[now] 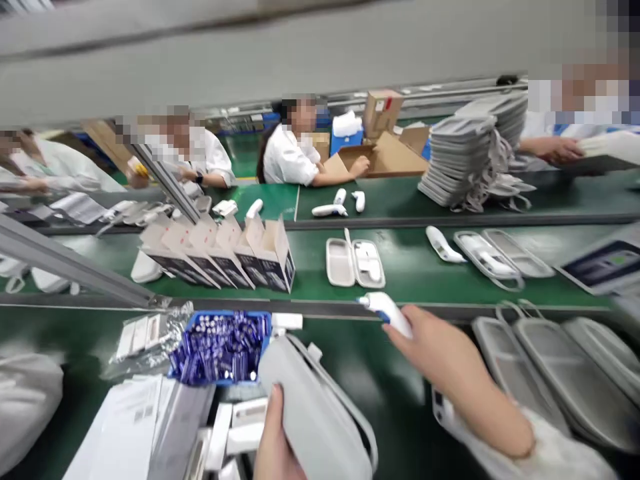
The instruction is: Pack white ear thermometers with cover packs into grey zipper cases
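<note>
My left hand point(280, 440) grips a grey zip case point(315, 407), its thumb on the near side; the case is tilted and its outer shell faces me. My right hand point(425, 340) is wrapped round a white ear thermometer point(393, 313) with a blue button, its tip pointing left over the conveyor edge. Just beyond, an open case point(344, 262) with white parts in one half lies on the green belt. Left of my left hand stands a blue bin point(265, 320) full of purple batteries point(220, 347). Small white boxes point(245, 423) lie beside the case.
Open cartons point(265, 253) stand in a row on the belt. Open grey cases point(555, 367) lie at right; another thermometer point(443, 245) sits on the belt. Paper leaflets point(120, 427) lie at left. Stacked cases point(460, 160) and several co-workers are across the line. A metal post point(75, 260) slants at left.
</note>
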Demonstrator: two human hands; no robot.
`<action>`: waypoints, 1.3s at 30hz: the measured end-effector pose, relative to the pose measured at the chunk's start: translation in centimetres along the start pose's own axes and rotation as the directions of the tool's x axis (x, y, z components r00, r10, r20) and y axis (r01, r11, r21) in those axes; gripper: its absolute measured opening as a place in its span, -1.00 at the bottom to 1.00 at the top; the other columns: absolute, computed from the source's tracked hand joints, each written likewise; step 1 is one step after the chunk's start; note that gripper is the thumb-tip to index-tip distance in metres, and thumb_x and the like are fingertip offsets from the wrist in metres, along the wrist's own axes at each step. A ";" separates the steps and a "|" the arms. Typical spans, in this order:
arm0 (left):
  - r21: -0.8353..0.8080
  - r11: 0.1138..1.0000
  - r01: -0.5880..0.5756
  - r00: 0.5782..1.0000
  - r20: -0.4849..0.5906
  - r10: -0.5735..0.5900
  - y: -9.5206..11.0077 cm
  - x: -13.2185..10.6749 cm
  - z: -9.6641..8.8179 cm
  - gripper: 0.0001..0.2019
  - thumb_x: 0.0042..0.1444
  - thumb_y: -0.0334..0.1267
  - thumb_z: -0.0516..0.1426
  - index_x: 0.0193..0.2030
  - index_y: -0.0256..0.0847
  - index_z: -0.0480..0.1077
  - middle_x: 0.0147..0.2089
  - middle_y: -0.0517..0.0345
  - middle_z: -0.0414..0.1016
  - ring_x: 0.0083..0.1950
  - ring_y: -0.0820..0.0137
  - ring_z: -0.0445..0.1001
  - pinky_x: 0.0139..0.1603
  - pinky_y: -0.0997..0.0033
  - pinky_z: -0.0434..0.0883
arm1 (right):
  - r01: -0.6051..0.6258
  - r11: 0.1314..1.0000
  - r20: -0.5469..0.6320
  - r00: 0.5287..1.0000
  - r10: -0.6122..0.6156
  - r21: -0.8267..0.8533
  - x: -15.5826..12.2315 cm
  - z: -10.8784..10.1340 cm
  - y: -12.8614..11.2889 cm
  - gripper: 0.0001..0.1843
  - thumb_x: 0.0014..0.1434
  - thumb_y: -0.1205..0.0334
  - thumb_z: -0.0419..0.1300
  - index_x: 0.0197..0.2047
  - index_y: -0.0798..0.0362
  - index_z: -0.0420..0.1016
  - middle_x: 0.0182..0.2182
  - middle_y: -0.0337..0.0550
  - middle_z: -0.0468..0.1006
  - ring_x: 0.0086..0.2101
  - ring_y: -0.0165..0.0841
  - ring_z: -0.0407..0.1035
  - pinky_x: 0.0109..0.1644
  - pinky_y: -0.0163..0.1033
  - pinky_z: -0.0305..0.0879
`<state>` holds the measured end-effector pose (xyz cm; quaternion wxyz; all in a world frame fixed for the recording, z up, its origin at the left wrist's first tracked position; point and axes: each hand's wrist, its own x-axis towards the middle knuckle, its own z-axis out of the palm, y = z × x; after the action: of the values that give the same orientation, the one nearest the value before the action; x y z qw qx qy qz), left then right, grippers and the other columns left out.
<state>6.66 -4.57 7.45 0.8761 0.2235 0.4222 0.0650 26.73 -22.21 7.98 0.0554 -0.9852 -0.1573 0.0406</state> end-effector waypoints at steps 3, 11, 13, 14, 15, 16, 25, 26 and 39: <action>-0.095 0.993 0.063 0.997 -0.035 -0.067 -0.8 0.3 0.8 -0.37 0.13 0.13 0.23 0.29 -0.10 0.37 0.05 -0.04 0.63 0.17 -0.03 0.52 0.26 -0.02 0.42 | -0.062 0.998 0.070 0.996 0.063 -0.018 -7.5 3.8 -1.0 -0.75 0.29 0.02 0.15 -0.26 0.04 0.40 -0.34 -0.07 0.59 -0.39 -0.18 0.51 -0.44 -0.20 0.03; -0.171 0.985 -0.038 0.983 0.170 0.067 -1.8 -0.3 4.7 -0.58 0.30 0.04 0.14 0.13 -0.20 0.46 0.05 0.01 0.61 0.04 0.22 0.58 0.13 0.20 0.51 | -0.027 0.907 -0.156 0.982 0.102 0.421 -12.6 7.1 -2.6 -0.67 0.29 0.18 0.11 0.07 0.13 0.40 -0.02 0.18 0.50 -0.02 -0.04 0.40 -0.04 -0.04 0.28; -0.166 0.981 -0.104 0.976 0.173 0.133 -2.4 0.0 4.8 -0.62 0.31 0.02 0.13 0.10 -0.19 0.46 0.04 0.02 0.60 -0.01 0.27 0.58 0.07 0.25 0.53 | 0.031 0.580 -0.067 0.997 0.040 0.814 -14.9 6.6 -3.5 -0.71 0.26 0.05 0.16 -0.06 0.05 0.47 -0.13 0.04 0.53 -0.18 -0.16 0.41 -0.14 -0.11 0.31; -0.157 0.979 -0.128 0.975 0.162 0.154 -2.7 0.1 4.8 -0.64 0.31 0.00 0.13 0.08 -0.19 0.46 0.01 0.02 0.60 -0.05 0.29 0.58 0.03 0.28 0.54 | -0.004 0.350 0.010 1.000 -0.015 0.937 -16.0 6.5 -4.2 -0.69 0.22 -0.02 0.20 -0.13 0.03 0.49 -0.21 -0.04 0.53 -0.29 -0.25 0.38 -0.24 -0.17 0.29; -0.145 0.978 -0.151 0.974 0.148 0.173 -3.1 0.2 4.7 -0.66 0.32 -0.02 0.13 0.06 -0.20 0.46 -0.01 0.02 0.60 -0.08 0.30 0.58 -0.01 0.30 0.54 | -0.075 0.131 0.084 0.994 -0.066 0.989 -16.9 6.4 -4.9 -0.66 0.17 -0.08 0.25 -0.16 0.02 0.51 -0.26 -0.11 0.52 -0.39 -0.34 0.31 -0.34 -0.23 0.23; -0.132 0.976 -0.171 0.972 0.140 0.190 -3.5 0.3 4.7 -0.68 0.31 -0.03 0.14 0.04 -0.20 0.46 -0.03 0.03 0.60 -0.11 0.31 0.59 -0.04 0.32 0.54 | -0.157 -0.056 0.151 0.985 -0.086 0.986 -17.5 6.4 -5.7 -0.61 0.10 -0.12 0.31 -0.18 0.02 0.52 -0.31 -0.16 0.49 -0.46 -0.41 0.22 -0.42 -0.28 0.14; -0.086 0.899 -0.428 0.869 0.233 0.436 -4.9 -0.9 3.4 -0.53 0.17 -0.06 0.29 0.17 -0.13 0.36 0.07 0.01 0.53 0.05 0.26 0.54 0.03 0.30 0.50 | -0.280 -0.413 0.291 0.956 -0.039 0.866 -17.4 7.8 -7.9 -0.51 -0.11 -0.14 0.48 -0.42 0.13 0.50 -0.61 -0.37 0.25 -0.61 -0.59 -0.14 -0.55 -0.35 -0.26; -0.078 0.897 -0.436 0.865 0.241 0.441 -4.8 -0.8 3.2 -0.51 0.16 -0.04 0.29 0.18 -0.12 0.35 0.08 0.00 0.53 0.05 0.26 0.54 0.02 0.30 0.50 | -0.323 -0.459 0.309 0.945 -0.109 0.827 -17.5 7.9 -7.8 -0.54 -0.09 -0.10 0.47 -0.42 0.14 0.49 -0.59 -0.34 0.28 -0.62 -0.60 -0.13 -0.56 -0.36 -0.25; 0.068 0.838 -0.541 0.808 0.316 0.497 -0.8 -0.8 -1.7 -0.26 -0.30 -0.08 0.51 0.09 -0.14 0.44 -0.02 0.01 0.61 0.02 0.13 0.57 -0.05 0.28 0.55 | -0.455 -0.608 0.325 0.891 -0.318 0.651 -18.2 4.9 -5.0 -0.73 0.00 0.20 0.37 -0.53 0.11 0.36 -0.63 -0.43 0.12 -0.67 -0.65 -0.26 -0.63 -0.40 -0.32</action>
<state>4.73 -4.98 6.70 0.8562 0.4046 0.2175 0.2365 7.52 -22.77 4.90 0.8628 -0.3362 0.0509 0.3741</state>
